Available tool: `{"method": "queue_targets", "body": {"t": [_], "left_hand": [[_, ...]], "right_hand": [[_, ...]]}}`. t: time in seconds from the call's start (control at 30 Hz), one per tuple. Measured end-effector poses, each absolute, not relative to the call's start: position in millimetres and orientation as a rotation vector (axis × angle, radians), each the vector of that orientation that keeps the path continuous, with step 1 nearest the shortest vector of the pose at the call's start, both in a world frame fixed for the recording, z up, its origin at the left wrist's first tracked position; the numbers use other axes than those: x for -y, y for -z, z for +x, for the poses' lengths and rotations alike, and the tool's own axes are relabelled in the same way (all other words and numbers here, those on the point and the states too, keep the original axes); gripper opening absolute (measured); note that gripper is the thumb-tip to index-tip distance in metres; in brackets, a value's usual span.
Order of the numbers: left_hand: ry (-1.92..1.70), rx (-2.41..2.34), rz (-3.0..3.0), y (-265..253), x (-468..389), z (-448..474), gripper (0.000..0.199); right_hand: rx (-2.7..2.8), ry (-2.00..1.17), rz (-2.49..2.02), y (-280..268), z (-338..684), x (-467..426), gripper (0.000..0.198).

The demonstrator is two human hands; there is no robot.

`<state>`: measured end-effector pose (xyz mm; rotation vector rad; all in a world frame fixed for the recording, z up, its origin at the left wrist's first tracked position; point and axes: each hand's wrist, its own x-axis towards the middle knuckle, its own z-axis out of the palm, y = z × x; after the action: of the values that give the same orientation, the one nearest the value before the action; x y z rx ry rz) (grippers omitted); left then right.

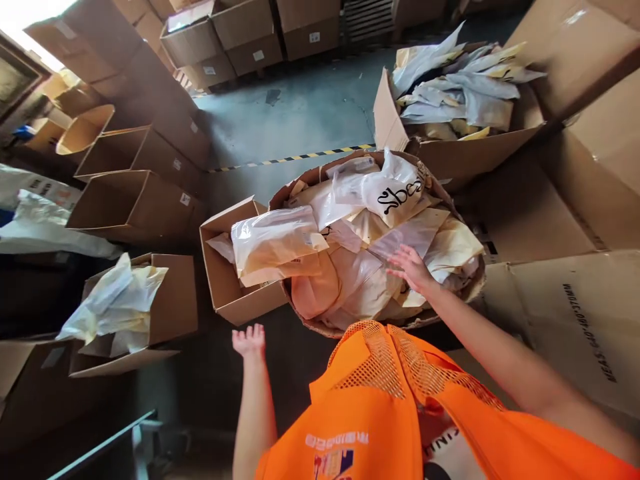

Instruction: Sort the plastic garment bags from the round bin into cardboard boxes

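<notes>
My right hand (414, 269) reaches over a big oval carton (385, 328) heaped with plastic mailing bags. Its fingers are spread and hold nothing; they hover at or just touch a clear plastic bag (407, 239). My left hand (249, 340) is in the air in front of a smaller open box (253, 303), fingers loosely apart and nothing in it. One cream-coloured bag (277, 243) lies across the rims of the small box and the oval carton. Among the heap is a white bag with black lettering (395, 190).
At the back right stands another carton full of bags (465, 93). Several open boxes (135, 203) line the left side, one with bags (123, 303) sticking out. Stacked cartons (565, 320) crowd the right. Striped tape (295, 158) crosses the floor; a metal frame (137, 427) is at lower left.
</notes>
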<state>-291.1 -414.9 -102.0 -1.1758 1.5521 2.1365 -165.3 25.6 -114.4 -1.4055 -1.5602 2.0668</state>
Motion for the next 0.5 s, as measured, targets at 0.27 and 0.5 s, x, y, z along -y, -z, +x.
{"method": "queue_targets", "body": {"t": [0.27,0.5], "left_hand": [[-1.906,-1.38,-1.488,162,376,-190,0.032],[-1.975,-1.667,-1.081,118,368,-206,0.022]], "right_hand": [[2.543,-0.772,-1.239,118,-256,-122,0.099],[2.435,-1.045,-1.274,109,-299,-117,0.031]]}}
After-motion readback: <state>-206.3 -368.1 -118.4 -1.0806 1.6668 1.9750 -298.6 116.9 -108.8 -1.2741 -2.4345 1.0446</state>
